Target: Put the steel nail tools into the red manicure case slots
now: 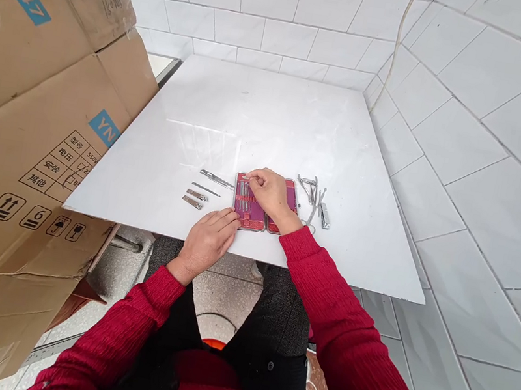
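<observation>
A manicure case (252,222) with a red and purple lining lies open on the white table, and several slim metal tools (243,197) sit in its left half. My left hand (211,236) rests at the case's lower left edge, fingers stretched out and touching it. Over the case is my right hand (268,193), thumb and fingers pinched near the tops of the slotted tools; what they hold is too small to name. Left of the case lie a long metal tool (216,179), a nail file (206,189) and two nail clippers (197,195).
Right of the case are cuticle nippers (310,186), scissors (308,222) and a larger nail clipper (324,216). A tall cardboard box (54,123) stands against the left side of the white table (272,118). Tiled walls (489,126) border the back and right.
</observation>
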Motion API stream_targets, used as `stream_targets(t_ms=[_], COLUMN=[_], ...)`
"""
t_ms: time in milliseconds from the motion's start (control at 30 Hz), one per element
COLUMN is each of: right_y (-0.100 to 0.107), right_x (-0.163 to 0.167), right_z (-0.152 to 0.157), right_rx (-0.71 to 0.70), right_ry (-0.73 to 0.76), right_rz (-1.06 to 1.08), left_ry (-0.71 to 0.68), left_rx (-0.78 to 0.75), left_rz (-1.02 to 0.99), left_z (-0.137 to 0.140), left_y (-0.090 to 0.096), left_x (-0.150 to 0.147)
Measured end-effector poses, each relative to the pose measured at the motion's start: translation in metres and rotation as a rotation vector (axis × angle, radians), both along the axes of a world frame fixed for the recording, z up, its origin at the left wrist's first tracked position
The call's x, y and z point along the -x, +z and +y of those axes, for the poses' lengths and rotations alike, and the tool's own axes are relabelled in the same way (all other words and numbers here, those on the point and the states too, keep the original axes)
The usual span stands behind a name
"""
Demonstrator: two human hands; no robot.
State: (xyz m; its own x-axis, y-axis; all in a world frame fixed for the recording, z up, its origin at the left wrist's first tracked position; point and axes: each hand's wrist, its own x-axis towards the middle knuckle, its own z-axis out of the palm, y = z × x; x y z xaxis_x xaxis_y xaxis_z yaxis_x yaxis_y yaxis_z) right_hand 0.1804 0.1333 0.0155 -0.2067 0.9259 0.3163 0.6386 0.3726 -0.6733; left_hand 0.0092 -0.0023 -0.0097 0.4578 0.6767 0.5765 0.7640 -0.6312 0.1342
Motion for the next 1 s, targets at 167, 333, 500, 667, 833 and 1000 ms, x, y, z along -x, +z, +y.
stream_targets(t_ms=[167,333,500,667,833,1000], right_y=[-0.006,0.007,0.03,0.039,0.042,0.049], right_x=[0.001,0.009,0.03,0.049,0.05,0.035], right_z=[0.001,-0.008,-0.019,-0.028,-0.027,-0.017], right_rx=[-0.022,-0.041,-0.026,0.012,0.011,0.001], right_ry=[0.003,0.076,0.179,0.205,0.19,0.052], right_rz=[-0.013,-0.137,-0.421,-0.513,-0.565,-0.554], left_ry=[0.006,0.007,0.005,0.007,0.005,-0.005], left_rx=[0.006,-0.019,-0.043,-0.045,-0.038,0.012], left_rz=[-0.003,0.004,0.014,0.005,0.001,-0.008], left_z=[-0.001,-0.001,-0.001,-0.002,-0.002,-0.002], left_y=[-0.002,-0.001,-0.001,-0.001,-0.002,-0.006], left_x=[0.0,0.001,0.001,0.0,0.0,0.002])
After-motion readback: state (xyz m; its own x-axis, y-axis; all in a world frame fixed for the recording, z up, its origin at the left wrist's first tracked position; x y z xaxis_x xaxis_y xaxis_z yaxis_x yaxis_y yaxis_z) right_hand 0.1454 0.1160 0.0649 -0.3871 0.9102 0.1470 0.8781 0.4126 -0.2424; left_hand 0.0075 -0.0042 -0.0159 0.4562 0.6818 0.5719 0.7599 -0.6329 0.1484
